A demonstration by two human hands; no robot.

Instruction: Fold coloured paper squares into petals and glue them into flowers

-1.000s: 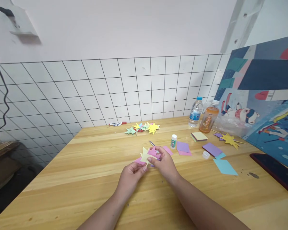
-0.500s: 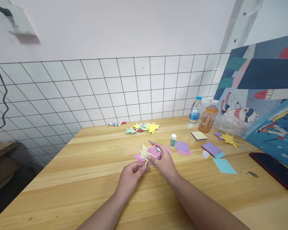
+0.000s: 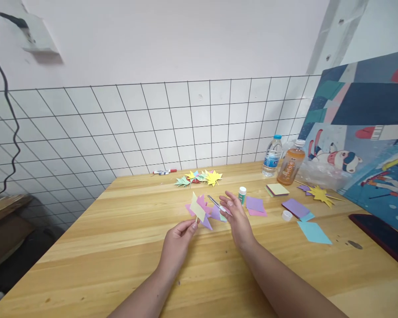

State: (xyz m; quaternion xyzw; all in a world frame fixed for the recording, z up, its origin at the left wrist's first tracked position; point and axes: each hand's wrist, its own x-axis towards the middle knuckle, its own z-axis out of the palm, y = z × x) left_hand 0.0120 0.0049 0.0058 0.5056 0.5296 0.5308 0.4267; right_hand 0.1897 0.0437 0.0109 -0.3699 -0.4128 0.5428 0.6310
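Note:
My left hand pinches the thin stem of a paper leaf, whose front is a folded pale yellow piece. Pink and purple paper points show around and behind it; which of these belong to the held leaf I cannot tell. To the right, my right hand is raised with its fingers apart and nothing gripped. Just beyond its fingertips lies a slim tool with a metal blade, its handle end partly hidden by the fingers. Purple paper lies between the two hands. Behind the right hand stands a glue stick.
Paper leaves and markers lie toward the wall. On the right are paper squares, a white cap, a blue sheet, a yellow leaf, a water bottle, an orange drink bottle and a dark phone-like slab.
My right hand has let go of the paper leaf and moved right, its fingers spreading. My left hand keeps the stem, and the leaf has turned more edge-on. The view has shifted slightly.

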